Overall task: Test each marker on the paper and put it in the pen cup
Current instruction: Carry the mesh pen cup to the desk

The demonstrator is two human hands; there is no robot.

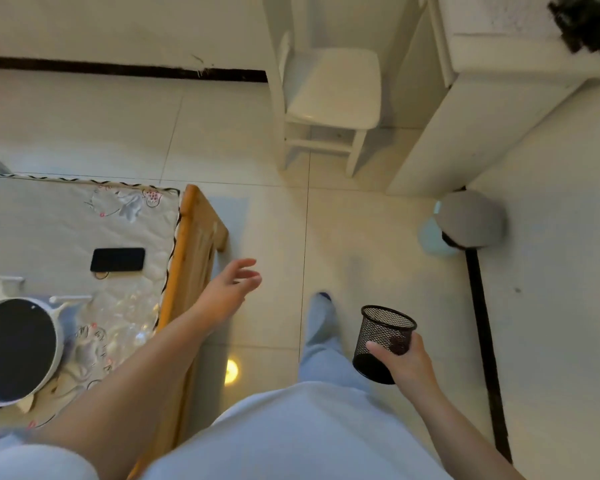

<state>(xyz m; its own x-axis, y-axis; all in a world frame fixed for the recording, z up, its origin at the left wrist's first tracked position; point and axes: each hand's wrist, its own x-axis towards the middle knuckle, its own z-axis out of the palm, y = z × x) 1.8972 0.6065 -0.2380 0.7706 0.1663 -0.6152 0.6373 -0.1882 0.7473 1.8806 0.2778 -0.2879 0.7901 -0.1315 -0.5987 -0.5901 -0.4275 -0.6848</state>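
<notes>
A black wire-mesh pen cup (383, 341) is carried low over the tiled floor, tilted a little, with my right hand (406, 362) gripping its side from below. No marker shows inside it. My left hand (234, 284) hangs in the air with its fingers spread and loose, holding nothing, just right of the wooden table edge. No markers and no paper are in view.
A wooden table (193, 244) with a floral cloth stands at the left, bearing a black phone (118, 259) and a round white-rimmed appliance (14, 351). A white chair (329, 98) stands ahead, a white cabinet (482, 116) at right, and a grey-lidded bin (465, 220) beside it.
</notes>
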